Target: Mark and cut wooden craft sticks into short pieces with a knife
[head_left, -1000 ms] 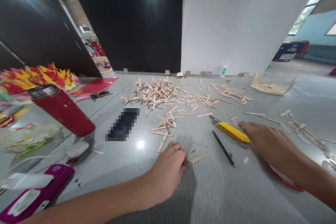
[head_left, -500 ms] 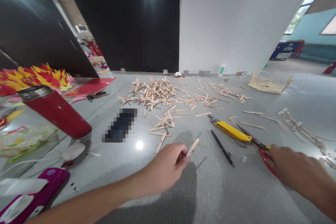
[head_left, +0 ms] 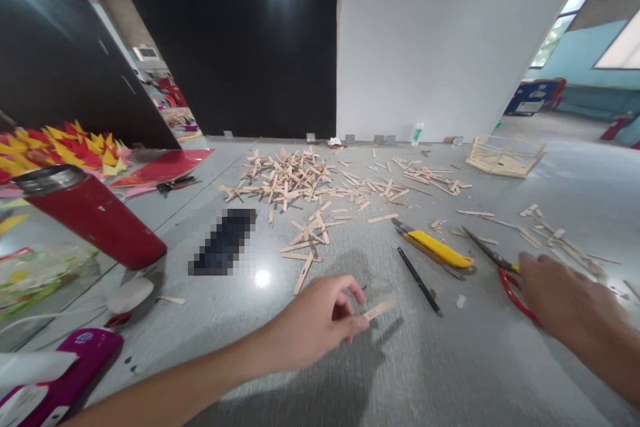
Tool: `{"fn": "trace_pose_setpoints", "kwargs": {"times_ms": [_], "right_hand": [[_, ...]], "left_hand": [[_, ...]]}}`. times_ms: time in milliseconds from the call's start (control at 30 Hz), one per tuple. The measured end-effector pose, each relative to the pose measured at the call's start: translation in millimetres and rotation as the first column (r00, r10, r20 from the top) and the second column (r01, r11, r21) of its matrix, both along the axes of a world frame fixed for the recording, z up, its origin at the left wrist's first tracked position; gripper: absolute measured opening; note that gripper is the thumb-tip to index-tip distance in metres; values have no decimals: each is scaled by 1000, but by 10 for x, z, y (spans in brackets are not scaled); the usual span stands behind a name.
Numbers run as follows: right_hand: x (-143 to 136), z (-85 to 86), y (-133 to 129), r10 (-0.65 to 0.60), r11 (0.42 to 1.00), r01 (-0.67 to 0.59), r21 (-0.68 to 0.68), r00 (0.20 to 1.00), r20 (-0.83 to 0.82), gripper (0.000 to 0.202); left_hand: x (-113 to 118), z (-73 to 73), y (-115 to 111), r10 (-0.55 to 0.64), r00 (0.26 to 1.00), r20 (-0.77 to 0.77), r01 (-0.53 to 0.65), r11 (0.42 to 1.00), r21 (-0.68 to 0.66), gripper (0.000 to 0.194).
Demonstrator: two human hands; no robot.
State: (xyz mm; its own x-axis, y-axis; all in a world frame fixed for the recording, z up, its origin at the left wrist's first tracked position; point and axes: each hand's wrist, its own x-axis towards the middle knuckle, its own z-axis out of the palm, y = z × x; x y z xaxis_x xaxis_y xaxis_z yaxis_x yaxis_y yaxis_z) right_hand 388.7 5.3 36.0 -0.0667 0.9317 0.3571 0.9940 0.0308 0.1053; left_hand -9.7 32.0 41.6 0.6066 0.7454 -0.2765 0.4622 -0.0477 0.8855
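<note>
Low over the grey table, my left hand (head_left: pixel 320 320) holds a short wooden stick (head_left: pixel 381 311) by one end, between thumb and fingers, the index finger lifted off it. The stick points right and its far tip is blurred. My right hand (head_left: pixel 565 300) is at the right, closed on the scissors (head_left: pixel 517 297) with red handles, whose blades point away to the upper left, slightly apart. Between the hands lie a black pen (head_left: pixel 419 280) and a yellow cutter (head_left: pixel 440 248). A pile of wooden sticks (head_left: pixel 293 177) spreads beyond my left hand.
A red flask (head_left: pixel 100 217), a dark pixelated phone (head_left: pixel 223 241) and a purple device (head_left: pixel 75 373) are at the left. Folded red and yellow paper (head_left: pixel 60 150) lies behind. A small stick frame (head_left: pixel 506 159) stands at the back right, before black and white boards (head_left: pixel 430 53).
The stick in my left hand has tilted down from upright towards the right, and the index finger has lifted. My right hand and the scissors have shifted slightly away from me.
</note>
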Motion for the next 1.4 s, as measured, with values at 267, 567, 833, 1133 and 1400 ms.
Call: {"fn": "trace_pose_setpoints", "kwargs": {"times_ms": [267, 567, 833, 1133, 1400], "right_hand": [[-411, -132, 307, 224, 968, -223, -114, 975, -6, 46], [-231, -270, 468, 345, 905, -380, -193, 919, -189, 42], [-533, 218, 360, 270, 961, -278, 3, 932, -241, 35], [-1294, 730, 143, 395, 904, -311, 294, 869, -298, 14], [-1525, 326, 139, 518, 839, -313, 445, 709, -479, 17]], "left_hand": [[88, -187, -25, -31, 996, -78, 46, 979, 198, 17], [33, -191, 36, -8, 983, -185, 89, 896, 436, 8], [59, -11, -261, 29, 933, -360, 187, 812, 552, 31], [44, -502, -734, -6, 842, -540, 414, 649, 638, 55], [-15, -704, -713, -30, 890, -454, 346, 693, 632, 76]]}}
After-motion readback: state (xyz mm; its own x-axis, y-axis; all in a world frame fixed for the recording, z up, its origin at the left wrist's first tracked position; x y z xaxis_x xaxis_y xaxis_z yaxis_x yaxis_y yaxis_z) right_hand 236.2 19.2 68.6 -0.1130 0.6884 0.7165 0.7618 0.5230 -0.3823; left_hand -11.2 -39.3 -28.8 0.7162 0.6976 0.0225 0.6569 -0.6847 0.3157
